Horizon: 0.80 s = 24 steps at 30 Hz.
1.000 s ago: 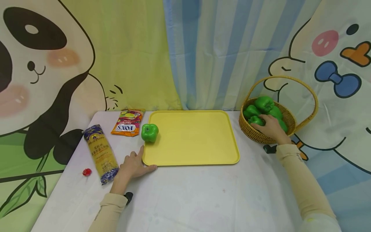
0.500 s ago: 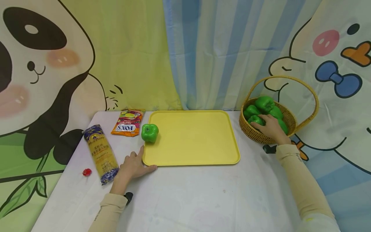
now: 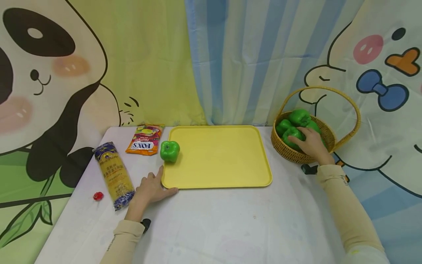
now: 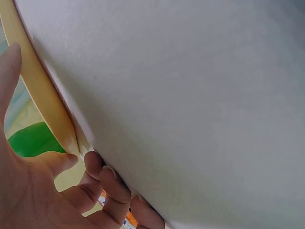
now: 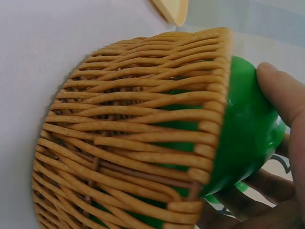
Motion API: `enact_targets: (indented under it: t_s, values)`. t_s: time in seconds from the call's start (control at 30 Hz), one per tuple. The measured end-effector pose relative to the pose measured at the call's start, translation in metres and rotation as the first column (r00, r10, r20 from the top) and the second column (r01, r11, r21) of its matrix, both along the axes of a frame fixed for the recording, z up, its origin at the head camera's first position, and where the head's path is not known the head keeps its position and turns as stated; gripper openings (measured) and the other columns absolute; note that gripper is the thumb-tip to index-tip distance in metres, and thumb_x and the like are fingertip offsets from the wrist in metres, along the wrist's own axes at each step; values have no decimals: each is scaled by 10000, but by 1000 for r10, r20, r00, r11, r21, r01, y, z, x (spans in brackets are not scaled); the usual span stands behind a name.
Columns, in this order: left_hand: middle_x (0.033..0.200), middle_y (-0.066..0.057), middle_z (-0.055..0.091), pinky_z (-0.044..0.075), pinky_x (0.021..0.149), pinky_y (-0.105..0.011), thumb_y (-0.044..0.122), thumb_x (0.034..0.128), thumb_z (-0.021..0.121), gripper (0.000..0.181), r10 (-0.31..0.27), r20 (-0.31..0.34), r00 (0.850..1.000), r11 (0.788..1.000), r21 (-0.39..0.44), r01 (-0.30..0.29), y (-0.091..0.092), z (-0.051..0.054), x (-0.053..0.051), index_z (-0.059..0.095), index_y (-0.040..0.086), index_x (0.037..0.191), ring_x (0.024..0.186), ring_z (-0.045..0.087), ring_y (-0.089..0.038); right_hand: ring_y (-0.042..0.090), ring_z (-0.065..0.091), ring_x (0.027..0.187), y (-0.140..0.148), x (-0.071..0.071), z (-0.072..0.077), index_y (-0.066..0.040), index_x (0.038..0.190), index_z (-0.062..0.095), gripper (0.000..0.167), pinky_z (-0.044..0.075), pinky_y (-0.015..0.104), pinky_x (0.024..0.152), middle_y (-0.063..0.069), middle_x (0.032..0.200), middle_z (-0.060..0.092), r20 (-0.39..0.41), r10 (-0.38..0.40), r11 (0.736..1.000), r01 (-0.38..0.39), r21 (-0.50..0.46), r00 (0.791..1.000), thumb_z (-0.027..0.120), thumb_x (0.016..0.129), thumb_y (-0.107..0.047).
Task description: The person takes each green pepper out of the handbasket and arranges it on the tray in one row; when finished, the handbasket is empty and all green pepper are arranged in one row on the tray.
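Note:
My right hand (image 3: pixel 311 143) grips a green bell pepper (image 3: pixel 292 136) at the near left side of the wicker basket (image 3: pixel 298 158). In the right wrist view the thumb lies on the pepper (image 5: pixel 248 124), the other fingers reach behind it, and it bulges above the rim. Several more green peppers (image 3: pixel 300 117) sit in the basket. At the near left corner of the yellow tray (image 3: pixel 221 157), my left hand (image 3: pixel 151 190) rests with thumb and index finger spread along the edges. Another green pepper (image 3: pixel 169 151) stands over the tray's left edge.
Left of the tray lie an orange candy bag (image 3: pixel 145 140), a long yellow pasta packet (image 3: pixel 115 176) and a small red wrapped candy (image 3: pixel 98 196). The basket's tall handle (image 3: pixel 354 110) arches over its opening. Printed curtains (image 3: pixel 230 62) hang behind the table.
The pepper under my right hand has risen slightly and more of it shows. That hand has shifted a little to the right; my left hand stays at the tray corner.

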<state>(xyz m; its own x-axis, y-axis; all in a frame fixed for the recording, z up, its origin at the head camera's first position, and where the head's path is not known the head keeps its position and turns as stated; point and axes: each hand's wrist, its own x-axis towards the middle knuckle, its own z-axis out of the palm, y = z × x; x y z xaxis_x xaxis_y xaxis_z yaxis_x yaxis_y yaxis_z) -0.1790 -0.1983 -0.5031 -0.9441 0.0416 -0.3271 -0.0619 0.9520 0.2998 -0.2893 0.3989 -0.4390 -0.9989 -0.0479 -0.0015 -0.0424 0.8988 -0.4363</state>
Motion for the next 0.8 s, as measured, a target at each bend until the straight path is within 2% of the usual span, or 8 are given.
enact_targets:
  t_s: [0.2, 0.43, 0.6, 0.8]
  values:
    - [1345, -329, 475, 474, 905, -731, 822, 762, 615, 1223, -2, 2, 1000, 1000, 0, 2, 0, 1, 0, 140, 91, 1619, 1171, 515, -509, 583, 268, 1411, -2, 6, 5, 18, 1544, 324, 864, 244, 744, 1133, 380, 1548, 289, -58, -8, 1000, 7, -14, 998, 526, 975, -601]
    - [1338, -327, 479, 476, 904, -727, 815, 761, 623, 1222, 2, 8, 1000, 1000, 3, -2, 0, 0, 0, 140, 92, 1619, 1169, 517, -507, 567, 346, 1367, -13, 16, 12, 27, 1508, 388, 783, 300, 728, 1107, 363, 1485, 389, -182, 2, 999, -10, -39, 983, 553, 990, -536]
    - [1339, -328, 481, 477, 899, -729, 814, 763, 623, 1219, -2, 0, 1000, 1000, 4, 2, 0, 0, 0, 145, 90, 1618, 1172, 517, -511, 557, 400, 1333, -26, 23, 14, 33, 1480, 437, 711, 347, 720, 1070, 348, 1452, 445, -283, 44, 994, -69, -79, 958, 593, 993, -461]
    - [1343, -333, 480, 476, 899, -734, 823, 759, 618, 1224, -6, -4, 1000, 1000, 1, 6, 0, 0, 0, 150, 86, 1617, 1178, 515, -519, 520, 476, 1284, -40, 26, 15, 23, 1437, 501, 641, 398, 686, 1045, 321, 1406, 517, -397, 79, 988, -124, -87, 915, 655, 972, -390]
